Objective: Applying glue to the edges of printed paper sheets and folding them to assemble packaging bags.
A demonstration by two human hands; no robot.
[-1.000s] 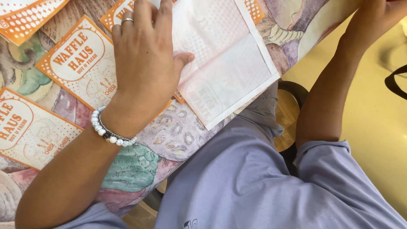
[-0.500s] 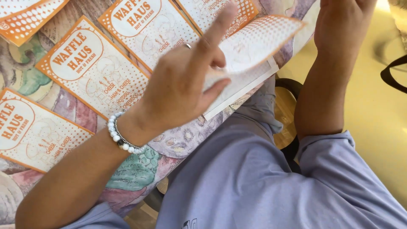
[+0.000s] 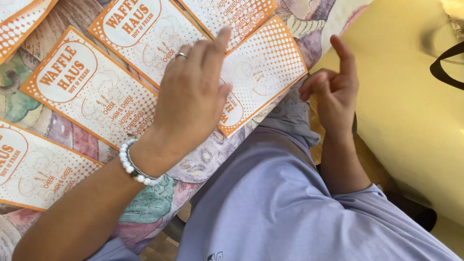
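Several orange-and-white printed paper bags lie flat in rows on a patterned tablecloth (image 3: 159, 198). My left hand (image 3: 193, 99), with a ring and a white bead bracelet, rests palm down on the nearest paper bag (image 3: 263, 72) at the table's edge. My right hand (image 3: 333, 89) hovers just off the table edge to the right of that bag, index finger raised, the other fingers curled, holding nothing. Another bag (image 3: 92, 92) lies left of my left hand.
More bags (image 3: 140, 26) lie further back and at the left edge (image 3: 34, 169). A yellow surface (image 3: 411, 106) fills the right side, with a dark curved strap (image 3: 447, 70) on it. My lap in lilac fabric (image 3: 270, 203) is below the table edge.
The bag that both hands held up has been turned over and laid flat at the table's edge. My left hand now presses on it; my right hand has let go and drawn back.
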